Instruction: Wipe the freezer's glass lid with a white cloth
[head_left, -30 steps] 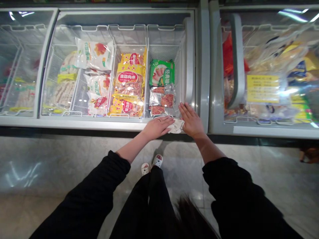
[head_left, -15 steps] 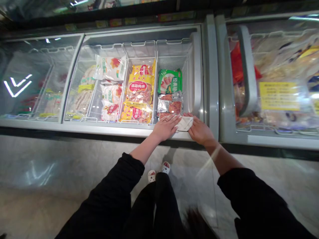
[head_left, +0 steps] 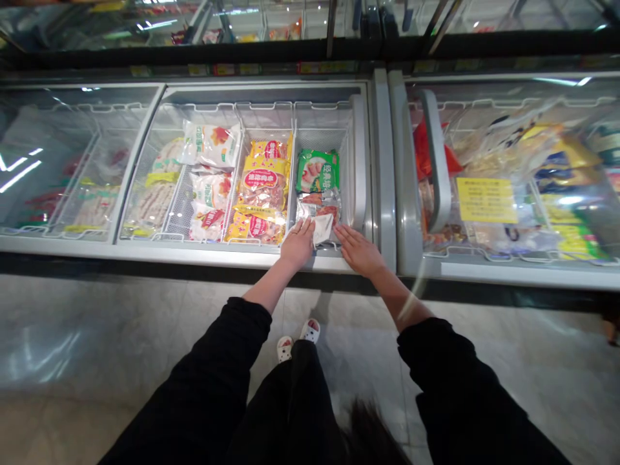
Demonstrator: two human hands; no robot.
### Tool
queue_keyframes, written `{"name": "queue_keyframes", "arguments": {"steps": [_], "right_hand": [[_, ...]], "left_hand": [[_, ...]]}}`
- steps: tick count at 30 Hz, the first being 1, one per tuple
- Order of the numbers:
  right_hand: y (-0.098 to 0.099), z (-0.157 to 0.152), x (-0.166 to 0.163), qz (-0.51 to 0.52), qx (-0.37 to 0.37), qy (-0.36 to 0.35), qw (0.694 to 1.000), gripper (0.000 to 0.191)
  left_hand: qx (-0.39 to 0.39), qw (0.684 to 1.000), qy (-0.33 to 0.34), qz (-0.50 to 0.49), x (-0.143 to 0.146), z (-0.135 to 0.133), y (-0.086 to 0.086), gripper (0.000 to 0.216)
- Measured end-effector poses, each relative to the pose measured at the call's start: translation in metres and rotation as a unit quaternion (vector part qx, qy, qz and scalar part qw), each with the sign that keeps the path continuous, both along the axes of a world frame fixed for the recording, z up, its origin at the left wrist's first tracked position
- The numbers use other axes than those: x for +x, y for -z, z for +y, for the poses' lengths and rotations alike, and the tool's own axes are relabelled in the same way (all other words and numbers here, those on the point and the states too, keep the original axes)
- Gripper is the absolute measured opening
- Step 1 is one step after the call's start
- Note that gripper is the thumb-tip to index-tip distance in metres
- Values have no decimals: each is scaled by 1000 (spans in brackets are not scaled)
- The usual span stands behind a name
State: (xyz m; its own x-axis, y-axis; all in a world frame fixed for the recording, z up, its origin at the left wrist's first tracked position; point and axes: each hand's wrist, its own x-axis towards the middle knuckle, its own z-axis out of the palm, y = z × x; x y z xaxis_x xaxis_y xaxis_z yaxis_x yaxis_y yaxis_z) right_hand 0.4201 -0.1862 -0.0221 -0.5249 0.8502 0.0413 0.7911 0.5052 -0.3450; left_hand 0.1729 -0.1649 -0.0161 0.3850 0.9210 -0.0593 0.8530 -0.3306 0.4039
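A folded white cloth (head_left: 323,229) lies over the front of the freezer's right-hand basket section. My left hand (head_left: 297,242) has the cloth's left edge at its fingers, with the thumb side partly hidden. My right hand (head_left: 361,250) rests on the freezer's front rim (head_left: 232,255), fingers stretched out and fingertips close to the cloth's right side. Behind the cloth are a silver-edged food pack (head_left: 320,203) and a green food bag (head_left: 317,171). A grey lid handle (head_left: 358,161) rises beyond my right hand.
Yellow bags (head_left: 264,181) and white bags (head_left: 212,143) fill the neighbouring wire baskets. On the right stands another chest freezer with a yellow notice (head_left: 487,199) and its own handle (head_left: 436,161). Grey tiled floor (head_left: 145,336) lies below, with my white slippers (head_left: 310,330) on it.
My right hand has come off the cloth, and its fingers now stretch out beside it. The cloth has turned and stays at my left hand. The camera view has shifted right.
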Motion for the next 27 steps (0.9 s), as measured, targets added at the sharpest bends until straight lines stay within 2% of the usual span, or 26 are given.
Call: {"name": "queue_keyframes", "arguments": {"steps": [3,6,8,10,12,15,19,23,25,27], "right_hand": [[0,6,-19,11,4,39,999,62],[2,6,-31,20,5,71,997,62],[3,5,-31,20,4,63,998,62],[2,4,-29,16,3,54,998,63],[0,4,-27,12,3,50,999,64],[-1,4,-27,8,5,49,999,65],[2,3,-28,5,18,44,999,65],[5,2,-27,0,40,46,998,65],[6,2,-27,-3,48,48,998,65],[5,2,-27,-4,57,50,997,65]], "left_hand": [[33,999,3,4,-10,-4,-6,59],[14,995,96,10,-20,-8,-6,62],[0,991,129,16,-24,-4,-5,62],[2,994,104,20,-27,2,-4,61],[7,999,41,20,-30,2,-4,60],[-1,999,-28,25,-27,-13,-5,60],[-35,999,7,37,-12,-24,-8,63],[-58,995,68,49,-6,10,-17,62],[-70,994,53,65,-11,29,-22,63],[-70,994,10,77,-20,34,-25,63]]}}
